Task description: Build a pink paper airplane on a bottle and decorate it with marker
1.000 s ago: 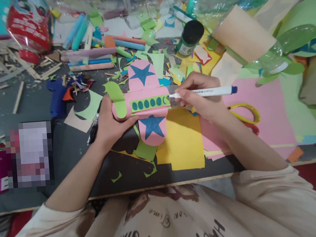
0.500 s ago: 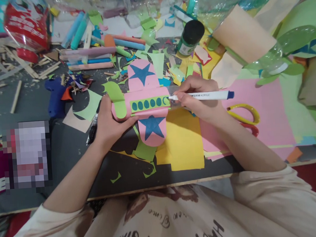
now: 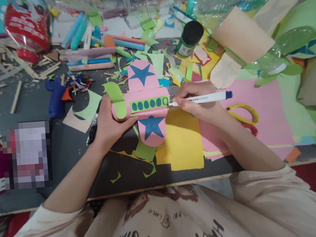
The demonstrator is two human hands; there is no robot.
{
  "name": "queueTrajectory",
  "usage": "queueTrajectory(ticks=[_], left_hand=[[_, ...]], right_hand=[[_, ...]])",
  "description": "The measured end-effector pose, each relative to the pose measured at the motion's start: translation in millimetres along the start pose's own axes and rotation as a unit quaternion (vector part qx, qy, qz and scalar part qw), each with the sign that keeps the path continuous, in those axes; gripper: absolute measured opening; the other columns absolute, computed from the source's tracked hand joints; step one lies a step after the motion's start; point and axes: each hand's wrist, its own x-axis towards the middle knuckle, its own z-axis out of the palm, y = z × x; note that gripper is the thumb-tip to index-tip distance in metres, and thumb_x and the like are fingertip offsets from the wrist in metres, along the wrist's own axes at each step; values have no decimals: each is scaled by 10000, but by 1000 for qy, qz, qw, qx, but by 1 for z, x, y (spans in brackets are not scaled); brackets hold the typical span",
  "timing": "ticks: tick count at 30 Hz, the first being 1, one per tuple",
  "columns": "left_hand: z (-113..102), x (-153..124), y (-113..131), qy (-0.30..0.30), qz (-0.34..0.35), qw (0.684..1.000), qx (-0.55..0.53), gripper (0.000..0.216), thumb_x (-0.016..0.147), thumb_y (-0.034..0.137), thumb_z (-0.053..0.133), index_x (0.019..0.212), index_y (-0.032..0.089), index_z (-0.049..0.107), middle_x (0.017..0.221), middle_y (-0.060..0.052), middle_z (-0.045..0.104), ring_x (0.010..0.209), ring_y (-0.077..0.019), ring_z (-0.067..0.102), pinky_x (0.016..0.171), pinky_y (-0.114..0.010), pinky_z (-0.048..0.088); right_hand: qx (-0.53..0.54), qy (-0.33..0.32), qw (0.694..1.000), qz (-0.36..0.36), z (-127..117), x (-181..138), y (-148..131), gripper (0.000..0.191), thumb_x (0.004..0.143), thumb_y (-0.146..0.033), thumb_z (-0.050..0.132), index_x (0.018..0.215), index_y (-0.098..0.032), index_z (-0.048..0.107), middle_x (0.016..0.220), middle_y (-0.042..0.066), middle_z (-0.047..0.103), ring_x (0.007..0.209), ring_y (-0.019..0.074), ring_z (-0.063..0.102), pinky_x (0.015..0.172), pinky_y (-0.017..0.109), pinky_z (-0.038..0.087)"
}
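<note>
A pink paper airplane (image 3: 146,105) with blue stars on its wings and a green strip of blue dots lies across the table's middle. My left hand (image 3: 108,123) is closed around its tail end, next to the green fin. My right hand (image 3: 197,101) is closed on a white marker (image 3: 202,98) with a blue end. The marker's tip touches the right end of the green strip.
Yellow (image 3: 184,142) and pink paper sheets (image 3: 268,114) lie under my right arm, with yellow-handled scissors (image 3: 244,114) on them. A blue glue gun (image 3: 55,98), a green paint jar (image 3: 190,36), coloured sticks (image 3: 94,58), paper scraps and plastic bottles (image 3: 275,56) crowd the far side.
The marker tip has shifted slightly left and down along the strip's end, where a new ring outline shows. My left hand and the airplane have stayed put.
</note>
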Motion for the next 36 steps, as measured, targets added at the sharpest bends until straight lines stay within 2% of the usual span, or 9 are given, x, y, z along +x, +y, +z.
queueTrajectory(ticks=[5, 11, 14, 23, 28, 32, 36], left_hand=[[-1, 0, 0, -3, 2, 1000, 5, 655, 750, 563, 787, 1249, 283, 468, 1159, -87, 593, 1157, -342, 621, 984, -529, 536], [-2, 1, 2, -6, -1, 1000, 1, 650, 749, 586, 780, 1238, 287, 474, 1150, -81, 591, 1159, -342, 619, 1001, -541, 525], [-2, 1, 1, -3, 1, 1000, 0, 643, 739, 580, 789, 1224, 290, 481, 1138, -80, 590, 1149, -342, 622, 992, -534, 531], [-1, 1, 1, -2, -1, 1000, -2, 641, 745, 588, 778, 1226, 288, 479, 1142, -77, 595, 1132, -333, 629, 970, -521, 543], [-1, 1, 1, 2, 5, 1000, 5, 655, 741, 566, 793, 1248, 293, 480, 1151, -80, 599, 1130, -336, 631, 956, -521, 551], [-1, 1, 0, 0, -1, 1000, 2, 654, 743, 562, 794, 1250, 289, 484, 1150, -78, 601, 1149, -339, 625, 976, -528, 545], [0, 1, -1, 6, 7, 1000, 3, 650, 739, 565, 794, 1247, 297, 490, 1140, -78, 599, 1142, -340, 629, 969, -519, 551]], right_hand=[[9, -1, 1000, -1, 2, 0, 0, 196, 798, -212, 634, 618, -248, 566, 588, -23, 615, 516, 124, 511, 488, 296, 408], [62, 49, 997, 19, 6, -1, 7, 192, 874, -325, 663, 709, -242, 610, 670, -13, 651, 572, 129, 584, 517, 282, 459], [47, 67, 996, 37, 7, -1, 7, 181, 867, -295, 662, 705, -242, 601, 667, -11, 636, 581, 137, 584, 532, 291, 468], [79, 76, 993, 32, 10, -1, 3, 141, 826, -224, 639, 692, -236, 597, 640, -27, 638, 543, 119, 580, 510, 268, 460], [48, 75, 994, 64, 10, -2, 3, 181, 839, -295, 657, 678, -263, 582, 656, -7, 659, 541, 142, 576, 495, 302, 480], [32, 75, 996, 37, 12, -3, 2, 163, 841, -277, 632, 687, -263, 583, 655, -12, 677, 557, 152, 601, 527, 313, 505], [9, 68, 997, 26, 13, -4, 3, 198, 877, -336, 620, 696, -260, 596, 667, 0, 670, 597, 153, 610, 554, 311, 511]])
